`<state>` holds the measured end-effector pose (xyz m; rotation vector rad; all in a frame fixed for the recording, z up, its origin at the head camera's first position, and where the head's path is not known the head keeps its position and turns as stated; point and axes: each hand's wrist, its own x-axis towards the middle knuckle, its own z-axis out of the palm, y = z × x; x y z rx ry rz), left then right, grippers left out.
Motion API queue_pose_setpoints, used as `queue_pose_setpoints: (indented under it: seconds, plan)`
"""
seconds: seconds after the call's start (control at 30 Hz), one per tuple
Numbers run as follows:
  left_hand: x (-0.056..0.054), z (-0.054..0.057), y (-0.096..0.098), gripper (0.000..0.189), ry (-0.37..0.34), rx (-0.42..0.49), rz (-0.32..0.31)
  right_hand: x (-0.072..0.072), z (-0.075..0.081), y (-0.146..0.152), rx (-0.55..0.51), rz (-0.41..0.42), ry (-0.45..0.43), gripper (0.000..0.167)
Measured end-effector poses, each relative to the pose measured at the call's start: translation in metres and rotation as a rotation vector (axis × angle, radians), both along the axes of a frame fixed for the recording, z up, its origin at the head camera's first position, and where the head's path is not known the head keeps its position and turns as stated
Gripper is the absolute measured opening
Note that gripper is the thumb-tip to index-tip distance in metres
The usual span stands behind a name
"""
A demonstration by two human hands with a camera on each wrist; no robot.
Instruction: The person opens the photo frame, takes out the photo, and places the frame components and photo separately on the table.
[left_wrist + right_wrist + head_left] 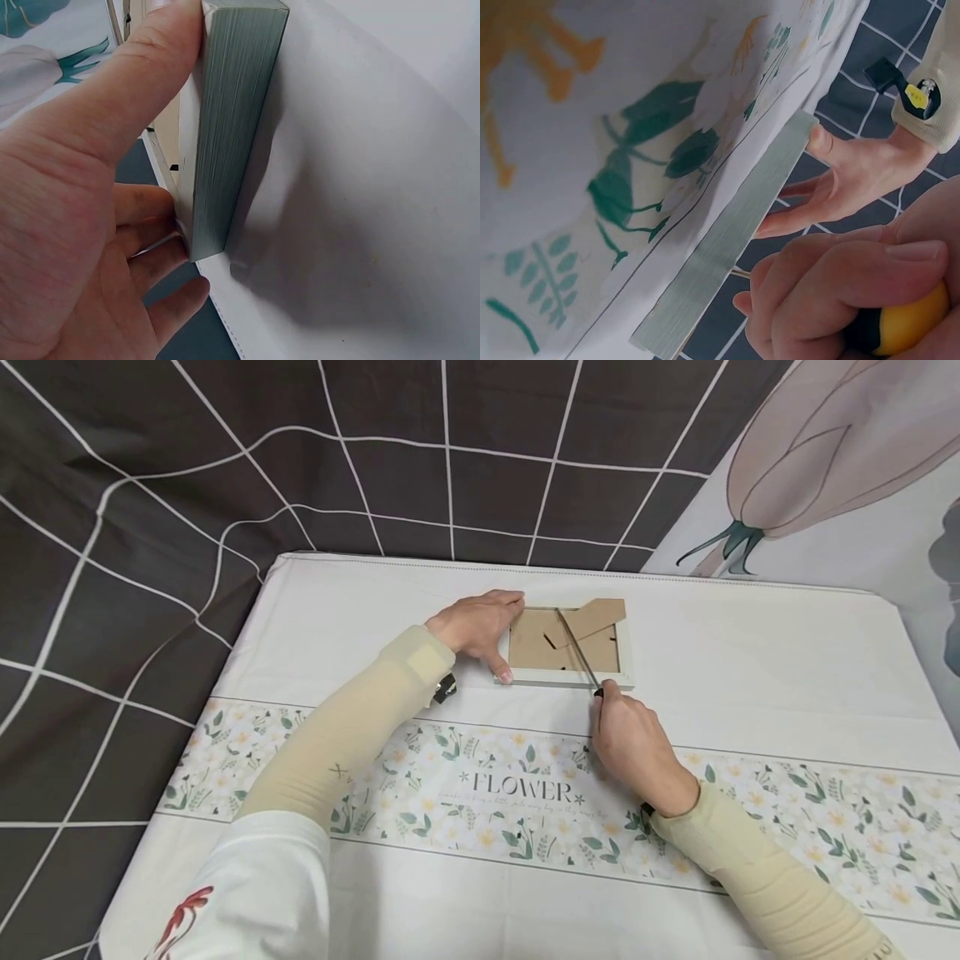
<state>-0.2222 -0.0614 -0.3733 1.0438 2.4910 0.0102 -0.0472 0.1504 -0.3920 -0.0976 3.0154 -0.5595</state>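
A picture frame (543, 677) with a pale rim lies face down on the white tablecloth, its brown backing board (528, 639) up. A brown stand flap (600, 614) slants over the backing's far right part. My left hand (480, 625) holds the frame's left end, thumb at the near corner and fingers at the far one. In my right hand (636, 739) is a screwdriver (577, 647), whose yellow and black handle (911, 319) shows in the right wrist view. Its thin shaft crosses the backing, the tip near the far rim. Whether the tip touches anything is unclear.
The table wears a white tablecloth (750, 643) with a flower-printed band (517, 777) reading FLOWER. A dark grid-patterned curtain (495, 485) hangs behind and left, and a flower-printed white cloth (885, 527) at the right. A small black device (445, 687) sits at my left wrist.
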Motion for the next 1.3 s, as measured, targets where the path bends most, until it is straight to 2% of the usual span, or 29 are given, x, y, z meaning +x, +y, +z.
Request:
queue_pose_setpoints:
  seconds: [0.27, 0.7, 0.93, 1.03, 1.1, 1.23, 1.3]
  plan:
    - [-0.001, -0.001, -0.001, 0.132, 0.006, -0.002, -0.012, -0.001, -0.001, -0.001, -0.012, -0.002, 0.002, 0.026]
    - [0.000, 0.001, 0.001, 0.131, -0.001, -0.010, 0.005, -0.002, 0.000, -0.001, -0.019, 0.014, 0.011, 0.028]
    - [-0.001, -0.001, 0.002, 0.131, -0.013, 0.015, 0.016, 0.002, 0.001, 0.000, -0.027, 0.011, 0.026, 0.028]
    - [-0.001, -0.002, 0.001, 0.131, -0.013, 0.022, 0.021, 0.004, 0.004, 0.002, -0.068, 0.023, 0.015, 0.034]
    - [-0.001, -0.002, 0.000, 0.131, -0.010, 0.022, 0.023, 0.004, 0.007, 0.006, -0.125, 0.018, -0.031, 0.040]
    - [-0.001, -0.002, -0.001, 0.131, -0.012, 0.026, 0.023, 0.001, 0.010, 0.017, -0.264, -0.048, -0.167, 0.052]
    - [-0.001, -0.003, -0.002, 0.130, -0.017, 0.031, 0.021, 0.000, 0.009, 0.023, -0.315, -0.075, -0.166, 0.054]
